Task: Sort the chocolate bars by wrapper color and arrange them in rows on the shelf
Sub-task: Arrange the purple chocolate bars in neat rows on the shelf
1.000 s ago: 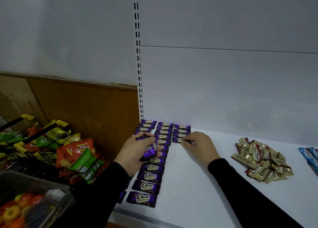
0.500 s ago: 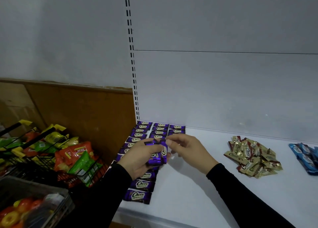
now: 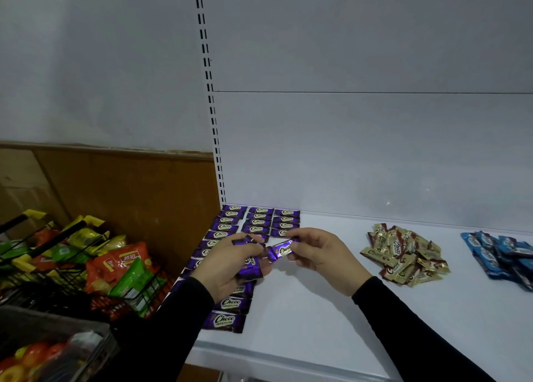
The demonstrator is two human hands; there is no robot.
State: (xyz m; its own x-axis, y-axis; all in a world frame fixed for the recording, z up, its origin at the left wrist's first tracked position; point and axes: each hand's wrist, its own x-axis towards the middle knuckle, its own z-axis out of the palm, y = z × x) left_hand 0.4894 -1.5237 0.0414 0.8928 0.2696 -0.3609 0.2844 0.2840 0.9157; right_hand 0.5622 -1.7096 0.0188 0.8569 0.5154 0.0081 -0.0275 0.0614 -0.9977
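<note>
Purple Choco bars lie in three rows (image 3: 261, 218) at the left end of the white shelf (image 3: 317, 318), the left rows running toward the front edge. My left hand (image 3: 230, 263) grips a small stack of purple bars (image 3: 249, 267) above those rows. My right hand (image 3: 323, 251) pinches a single purple bar (image 3: 281, 250) between thumb and fingers, just right of the stack. A loose heap of gold bars (image 3: 403, 257) sits to the right, and a pile of blue bars (image 3: 504, 254) lies at the far right edge.
A wire basket (image 3: 57, 266) of bright snack packets stands left of the shelf, below its level. A second container with orange and yellow items (image 3: 34, 352) is at the bottom left. The white back panel and slotted upright (image 3: 212, 116) rise behind the shelf.
My right hand left the third purple row at the back, came to the left hand's stack and drew one purple bar out of it. The view shifted slightly.
</note>
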